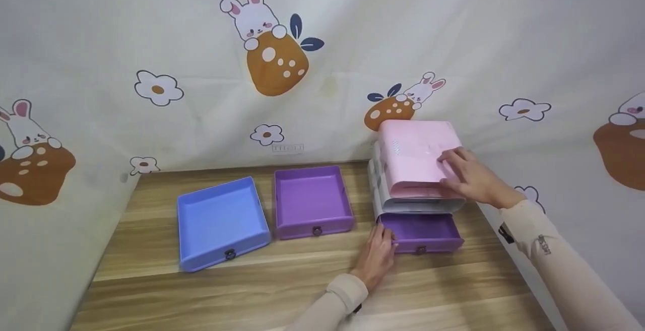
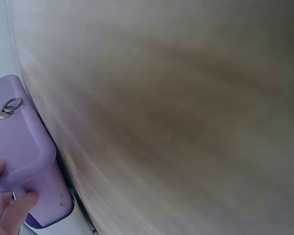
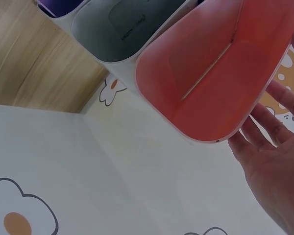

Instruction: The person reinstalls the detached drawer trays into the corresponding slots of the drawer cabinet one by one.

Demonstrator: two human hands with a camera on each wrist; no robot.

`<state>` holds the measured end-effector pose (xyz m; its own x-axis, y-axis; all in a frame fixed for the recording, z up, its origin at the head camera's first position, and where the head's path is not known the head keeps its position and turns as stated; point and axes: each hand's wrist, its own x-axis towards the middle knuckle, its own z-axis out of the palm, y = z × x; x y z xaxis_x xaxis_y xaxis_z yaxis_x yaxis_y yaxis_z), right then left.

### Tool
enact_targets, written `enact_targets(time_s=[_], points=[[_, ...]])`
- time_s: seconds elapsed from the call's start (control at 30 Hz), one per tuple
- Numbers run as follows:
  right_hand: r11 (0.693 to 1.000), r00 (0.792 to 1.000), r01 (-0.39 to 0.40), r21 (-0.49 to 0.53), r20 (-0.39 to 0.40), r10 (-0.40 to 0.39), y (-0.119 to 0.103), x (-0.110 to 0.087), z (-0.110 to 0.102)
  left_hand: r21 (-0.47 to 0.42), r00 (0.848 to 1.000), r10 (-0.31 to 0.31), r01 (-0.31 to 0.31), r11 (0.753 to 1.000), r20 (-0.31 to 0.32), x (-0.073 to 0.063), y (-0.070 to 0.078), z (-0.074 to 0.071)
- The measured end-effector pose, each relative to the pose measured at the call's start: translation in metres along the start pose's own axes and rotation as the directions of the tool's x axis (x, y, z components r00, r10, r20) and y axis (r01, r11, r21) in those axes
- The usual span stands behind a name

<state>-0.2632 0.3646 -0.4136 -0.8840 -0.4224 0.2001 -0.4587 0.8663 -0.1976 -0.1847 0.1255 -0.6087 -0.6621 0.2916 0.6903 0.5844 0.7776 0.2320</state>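
A stack of drawer casings stands at the right of the table, with a pink casing (image 1: 418,154) on top and a white casing (image 1: 423,205) under it. From the lowest level a purple drawer (image 1: 421,244) sticks out partway. My left hand (image 1: 375,255) pinches that drawer's left front corner; in the left wrist view the fingers (image 2: 19,208) lie on its side and front, near a metal ring pull (image 2: 11,107). My right hand (image 1: 473,177) rests on the pink casing's right side, fingers extended. Seen from the right wrist, the pink casing (image 3: 206,93) is hollow at the front.
Left of the stack lie a loose purple drawer (image 1: 312,197) and a loose blue drawer (image 1: 221,220), both open-topped. A cloth printed with rabbits and flowers (image 1: 342,99) hangs behind and at both sides. Wood-grain tabletop (image 1: 227,295) lies in front.
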Motion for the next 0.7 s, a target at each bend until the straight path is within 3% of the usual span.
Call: enact_targets(time_s=[0.23,0.5,0.7], points=[[1.000,1.000,0.002,0.002,-0.002,-0.002,0.001,0.000,0.000,-0.027,0.998,-0.059,0.060,0.998,0.020,0.014,-0.005,0.008],[1.000,1.000,0.006,-0.004,-0.006,-0.006,0.000,0.000,0.000,0.054,0.994,-0.111,0.111,0.992,-0.008,0.025,-0.009,0.018],[1.000,1.000,0.000,-0.001,0.001,0.000,0.002,0.000,0.001,0.074,0.968,-0.242,0.237,0.969,0.070,0.027,-0.009,0.017]])
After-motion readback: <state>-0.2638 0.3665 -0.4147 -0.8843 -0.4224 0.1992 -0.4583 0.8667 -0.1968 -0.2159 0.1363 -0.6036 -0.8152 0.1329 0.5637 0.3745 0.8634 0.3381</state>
